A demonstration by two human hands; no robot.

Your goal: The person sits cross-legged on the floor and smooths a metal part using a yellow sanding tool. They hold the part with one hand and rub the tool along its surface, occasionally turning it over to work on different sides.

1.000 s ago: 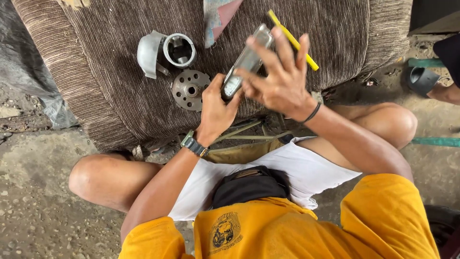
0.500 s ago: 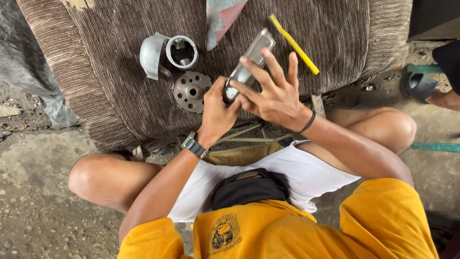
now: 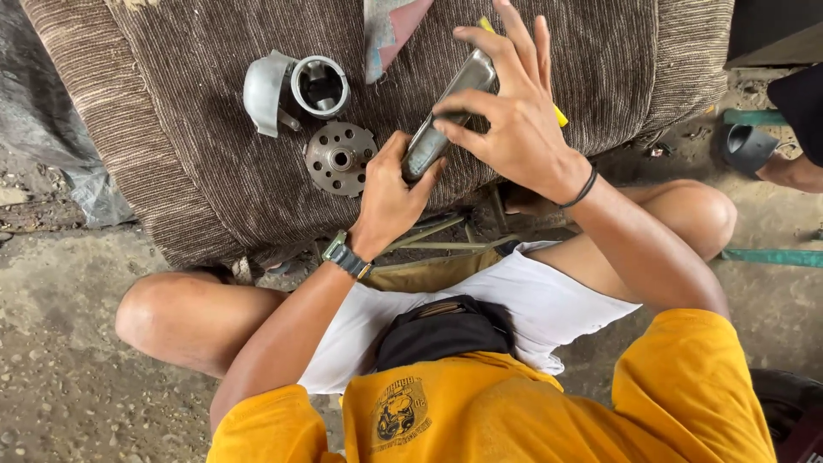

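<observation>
While I sit cross-legged at the brown ribbed cushion (image 3: 214,171), my left hand (image 3: 390,193) closes around the lower end of a long, smooth grey metal casting (image 3: 446,111) just right of frame centre, and my right hand (image 3: 514,111) presses its spread fingers (image 3: 480,103) over the upper end. Left of these lie a round perforated metal disc (image 3: 340,157) and, above it, a curved cast housing with a cylindrical bore (image 3: 296,88). A yellow pencil-like stick (image 3: 559,116) shows behind my right hand. Compared with half a second ago, my right hand has shifted higher along the casting, now covering most of the stick.
</observation>
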